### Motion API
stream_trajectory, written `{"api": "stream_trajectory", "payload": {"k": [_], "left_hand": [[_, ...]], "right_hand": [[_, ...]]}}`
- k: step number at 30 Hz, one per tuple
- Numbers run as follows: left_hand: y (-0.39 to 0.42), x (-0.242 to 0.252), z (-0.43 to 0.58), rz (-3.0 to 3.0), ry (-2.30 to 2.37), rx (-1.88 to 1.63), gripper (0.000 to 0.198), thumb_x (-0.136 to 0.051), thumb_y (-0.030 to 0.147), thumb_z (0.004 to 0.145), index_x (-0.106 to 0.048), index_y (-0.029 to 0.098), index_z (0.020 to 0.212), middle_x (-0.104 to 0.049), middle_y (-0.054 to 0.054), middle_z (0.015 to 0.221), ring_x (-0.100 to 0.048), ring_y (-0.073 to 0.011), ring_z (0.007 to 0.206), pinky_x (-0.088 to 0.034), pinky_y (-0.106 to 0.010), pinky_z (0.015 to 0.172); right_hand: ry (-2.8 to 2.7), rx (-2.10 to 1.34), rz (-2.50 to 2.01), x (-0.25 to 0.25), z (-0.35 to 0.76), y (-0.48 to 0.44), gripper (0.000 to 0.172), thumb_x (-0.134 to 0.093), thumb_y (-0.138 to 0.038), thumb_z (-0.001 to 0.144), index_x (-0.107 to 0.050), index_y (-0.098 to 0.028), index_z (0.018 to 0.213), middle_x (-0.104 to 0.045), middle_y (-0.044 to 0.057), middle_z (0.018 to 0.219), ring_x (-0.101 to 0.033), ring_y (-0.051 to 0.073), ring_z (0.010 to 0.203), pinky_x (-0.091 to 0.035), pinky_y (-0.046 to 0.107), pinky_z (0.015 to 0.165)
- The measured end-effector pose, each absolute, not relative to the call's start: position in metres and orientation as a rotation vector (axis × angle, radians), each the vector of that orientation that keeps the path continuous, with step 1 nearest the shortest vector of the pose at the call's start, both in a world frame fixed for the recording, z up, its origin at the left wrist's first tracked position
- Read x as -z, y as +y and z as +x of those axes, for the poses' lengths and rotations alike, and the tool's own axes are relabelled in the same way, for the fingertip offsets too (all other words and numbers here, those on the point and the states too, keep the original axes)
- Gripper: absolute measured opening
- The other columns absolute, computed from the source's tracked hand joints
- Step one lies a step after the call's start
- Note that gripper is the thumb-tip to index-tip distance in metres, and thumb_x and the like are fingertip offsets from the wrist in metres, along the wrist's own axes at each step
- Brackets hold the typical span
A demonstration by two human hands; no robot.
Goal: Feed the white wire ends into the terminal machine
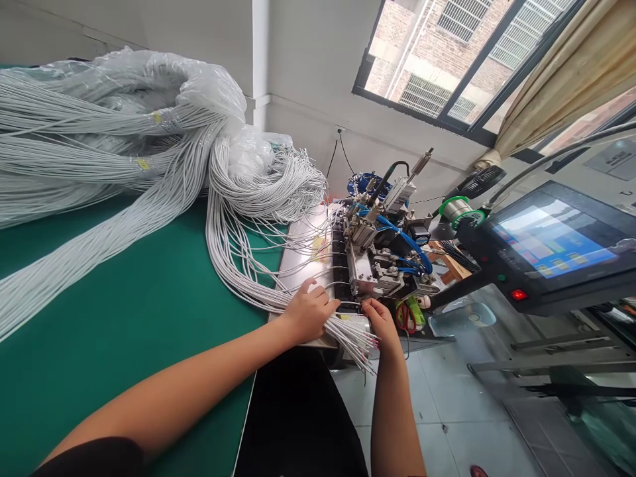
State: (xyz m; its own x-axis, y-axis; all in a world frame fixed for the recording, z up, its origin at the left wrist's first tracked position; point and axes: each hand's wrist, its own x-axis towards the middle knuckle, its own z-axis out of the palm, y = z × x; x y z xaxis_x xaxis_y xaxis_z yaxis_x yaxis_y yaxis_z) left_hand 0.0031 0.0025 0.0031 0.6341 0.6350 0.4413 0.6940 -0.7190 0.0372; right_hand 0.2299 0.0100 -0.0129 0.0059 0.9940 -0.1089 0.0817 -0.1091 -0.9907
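My left hand (309, 313) is closed over a bundle of thin white cables (350, 336), whose loose ends fan out past my fingers. Close to the front edge of the machine (365, 255), my right hand (380, 323) pinches the end of a single white cable (350, 303). That cable runs between my two hands, across a black slotted strip (342, 265). Several other cables lead into this strip from the left, spaced apart. The exact grip of my left fingertips is partly hidden.
Large bundles of white cables (163, 159) in plastic film cover the green table (134, 305). A lit touchscreen (556, 232) on an arm stands to the right, with a wire spool (460, 211) beside it. A clear plastic tray (462, 319) sits behind my right hand.
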Motion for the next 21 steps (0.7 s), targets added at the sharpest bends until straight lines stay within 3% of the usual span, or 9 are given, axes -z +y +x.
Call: {"api": "stream_trajectory", "payload": {"k": [11,21], "left_hand": [[0.001,-0.004,0.003,-2.721,-1.158,0.645,0.044,-0.063,0.020,0.065,-0.060,0.019,0.110,-0.065,-0.006,0.085,-0.055,-0.0242,0.090,-0.024,-0.045,0.097],[0.001,-0.005,0.002,-2.691,-1.181,0.695,0.040,-0.064,0.022,0.066,-0.063,0.020,0.105,-0.065,-0.006,0.083,-0.055,-0.0243,0.089,-0.023,-0.047,0.098]], "right_hand": [[-1.024,-1.277,-1.360,0.022,0.224,0.014,0.034,-0.068,-0.044,0.058,-0.045,-0.020,0.054,-0.032,-0.008,0.047,-0.023,0.007,0.044,-0.019,0.022,0.043],[-1.048,-1.143,-1.367,0.021,0.223,-0.005,0.040,-0.073,-0.054,0.065,-0.055,-0.017,0.063,-0.045,-0.006,0.052,-0.034,0.009,0.047,-0.026,0.023,0.047]]}}
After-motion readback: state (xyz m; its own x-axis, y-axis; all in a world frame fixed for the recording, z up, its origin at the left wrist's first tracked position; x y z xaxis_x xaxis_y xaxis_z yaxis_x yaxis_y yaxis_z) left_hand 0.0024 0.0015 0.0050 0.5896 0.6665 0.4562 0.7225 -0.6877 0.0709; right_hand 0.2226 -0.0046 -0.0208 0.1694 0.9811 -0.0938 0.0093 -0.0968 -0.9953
